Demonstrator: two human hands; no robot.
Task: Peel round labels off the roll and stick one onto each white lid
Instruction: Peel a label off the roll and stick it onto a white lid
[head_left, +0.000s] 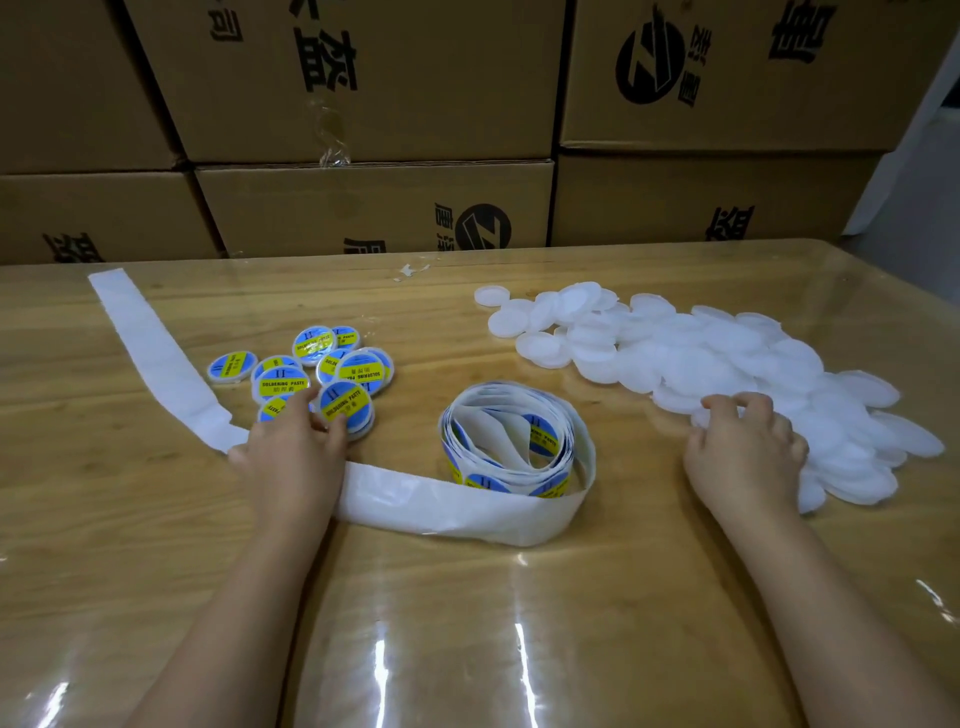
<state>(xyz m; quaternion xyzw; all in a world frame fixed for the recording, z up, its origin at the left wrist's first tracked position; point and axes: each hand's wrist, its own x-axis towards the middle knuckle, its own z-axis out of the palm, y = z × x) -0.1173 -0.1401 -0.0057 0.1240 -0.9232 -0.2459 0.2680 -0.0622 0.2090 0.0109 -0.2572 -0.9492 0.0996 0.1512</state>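
Note:
A loose roll of round blue-and-yellow labels (511, 441) lies mid-table. Its bare white backing strip (156, 358) trails left and away under my left hand. My left hand (293, 447) rests on the strip, fingers holding a labelled lid (347, 408) at the near edge of a cluster of labelled lids (311, 369). A big heap of plain white lids (727, 358) covers the right side. My right hand (743, 447) sits at the heap's near-left edge, fingers curled onto a white lid (698, 415).
The wooden table (467, 597) has a shiny clear plastic cover. Stacked cardboard boxes (374, 208) form a wall just behind its far edge. Small scraps of paper (410, 271) lie near that edge.

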